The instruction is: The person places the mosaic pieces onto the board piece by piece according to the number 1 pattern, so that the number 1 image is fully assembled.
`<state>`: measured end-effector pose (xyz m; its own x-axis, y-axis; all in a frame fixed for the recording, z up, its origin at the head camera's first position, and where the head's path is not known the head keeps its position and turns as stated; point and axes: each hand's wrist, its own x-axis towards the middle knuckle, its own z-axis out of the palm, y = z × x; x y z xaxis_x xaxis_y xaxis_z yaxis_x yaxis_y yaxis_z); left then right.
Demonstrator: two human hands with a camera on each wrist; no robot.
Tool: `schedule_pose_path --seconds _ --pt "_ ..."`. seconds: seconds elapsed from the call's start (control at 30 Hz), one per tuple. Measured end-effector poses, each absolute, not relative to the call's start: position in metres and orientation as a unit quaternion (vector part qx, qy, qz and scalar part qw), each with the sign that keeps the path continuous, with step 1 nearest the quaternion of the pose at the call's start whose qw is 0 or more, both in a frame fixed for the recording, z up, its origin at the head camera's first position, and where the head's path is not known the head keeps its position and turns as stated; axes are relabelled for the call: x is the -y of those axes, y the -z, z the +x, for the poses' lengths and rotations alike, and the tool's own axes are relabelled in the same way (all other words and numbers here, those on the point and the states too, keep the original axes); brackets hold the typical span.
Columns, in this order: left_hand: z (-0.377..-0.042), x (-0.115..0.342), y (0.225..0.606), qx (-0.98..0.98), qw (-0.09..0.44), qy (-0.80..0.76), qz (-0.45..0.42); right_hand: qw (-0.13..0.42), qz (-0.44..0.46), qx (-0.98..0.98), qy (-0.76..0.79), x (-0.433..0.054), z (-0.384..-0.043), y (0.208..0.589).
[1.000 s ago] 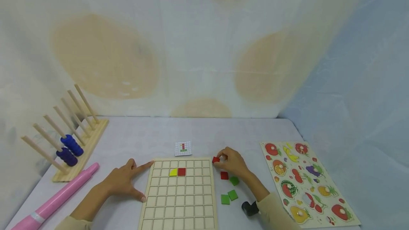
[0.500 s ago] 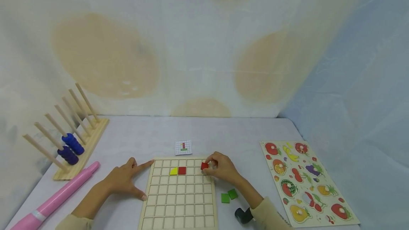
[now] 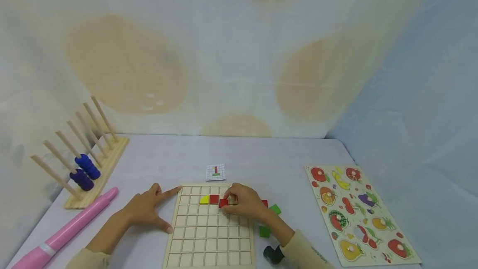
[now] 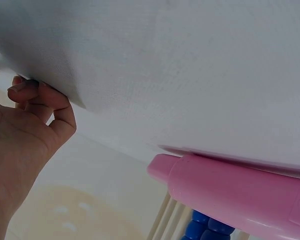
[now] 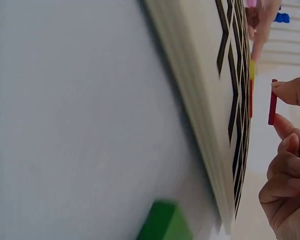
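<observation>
In the head view my right hand [image 3: 244,203] pinches a red square tile [image 3: 223,203] between thumb and forefinger, over the upper part of the wooden grid board [image 3: 210,232]. The right wrist view shows that tile [image 5: 273,102] edge-on, raised above the board's surface. A yellow tile [image 3: 204,199] and another red tile [image 3: 213,199] lie side by side in the second row, just left of the held one. My left hand [image 3: 143,210] spreads thumb and forefinger against the board's left edge, its other fingers curled under.
Right of the board lie a partly hidden red tile [image 3: 264,203], green tiles [image 3: 264,231] and a black object [image 3: 274,255]. A pattern card [image 3: 215,172] is behind the board. Farther out are a fruit puzzle [image 3: 360,215], a pink tube [image 3: 71,229] and a peg rack [image 3: 98,173].
My right hand has carried the red tile leftward from beside the board, over its right edge, to near the placed red tile. The left hand stays at the board's edge.
</observation>
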<state>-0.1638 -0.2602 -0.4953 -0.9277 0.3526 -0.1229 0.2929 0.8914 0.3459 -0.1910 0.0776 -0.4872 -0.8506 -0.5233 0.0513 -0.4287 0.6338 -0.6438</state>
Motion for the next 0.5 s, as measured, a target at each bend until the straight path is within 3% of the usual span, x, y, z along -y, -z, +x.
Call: schedule_pose_path --seconds 0.5 --pt "-0.164 0.259 0.496 -0.970 0.093 -0.157 0.162 0.035 -0.329 -0.916 0.228 -0.051 -0.185 0.489"
